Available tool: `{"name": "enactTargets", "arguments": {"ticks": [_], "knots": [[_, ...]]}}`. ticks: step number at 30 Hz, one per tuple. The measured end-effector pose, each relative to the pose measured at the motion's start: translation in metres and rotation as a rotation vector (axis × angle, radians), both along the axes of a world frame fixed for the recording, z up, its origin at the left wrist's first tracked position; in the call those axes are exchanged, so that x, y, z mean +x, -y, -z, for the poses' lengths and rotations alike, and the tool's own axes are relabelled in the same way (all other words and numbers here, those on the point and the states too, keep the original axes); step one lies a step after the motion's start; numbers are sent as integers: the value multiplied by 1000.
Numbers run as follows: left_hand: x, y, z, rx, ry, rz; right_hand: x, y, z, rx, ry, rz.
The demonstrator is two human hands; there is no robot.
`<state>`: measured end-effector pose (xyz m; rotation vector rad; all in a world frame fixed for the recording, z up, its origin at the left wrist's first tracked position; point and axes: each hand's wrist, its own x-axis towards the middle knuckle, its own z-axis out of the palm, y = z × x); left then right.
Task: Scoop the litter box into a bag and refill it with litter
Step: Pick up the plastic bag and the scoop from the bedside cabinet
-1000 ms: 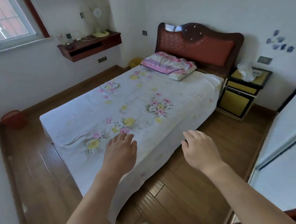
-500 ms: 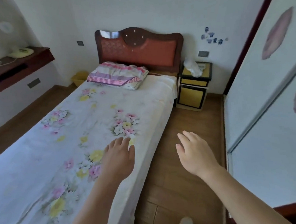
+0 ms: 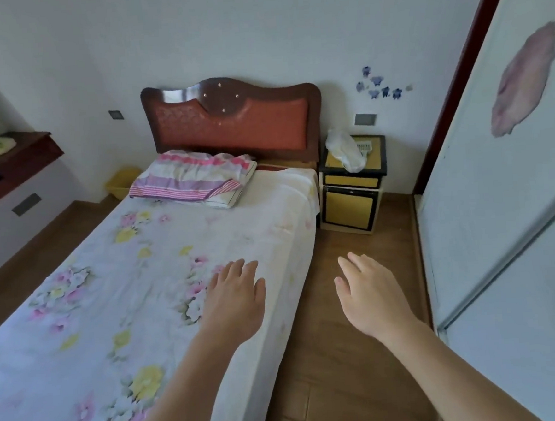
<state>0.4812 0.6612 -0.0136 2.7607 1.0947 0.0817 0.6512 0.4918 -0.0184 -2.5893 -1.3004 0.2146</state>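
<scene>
Left hand (image 3: 234, 298) over bed (image 3: 137, 286) edge, right hand (image 3: 369, 292) beside it over floor; both empty, fingers loosely spread. White bag (image 3: 344, 149) and slotted scoop (image 3: 363, 146) lay on nightstand (image 3: 351, 202), well ahead of right hand

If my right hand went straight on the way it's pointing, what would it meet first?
Likely the yellow nightstand; the right hand points along the floor toward it, nothing visible between, though depth is unclear.
</scene>
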Motion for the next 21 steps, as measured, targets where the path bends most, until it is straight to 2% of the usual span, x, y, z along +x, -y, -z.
{"name": "enactTargets", "arguments": {"ticks": [11, 21], "knots": [[146, -122, 2, -51, 25, 54, 137, -113, 0, -52, 7, 77], [305, -247, 0, -70, 15, 251, 253, -213, -4, -84, 41, 242]]}}
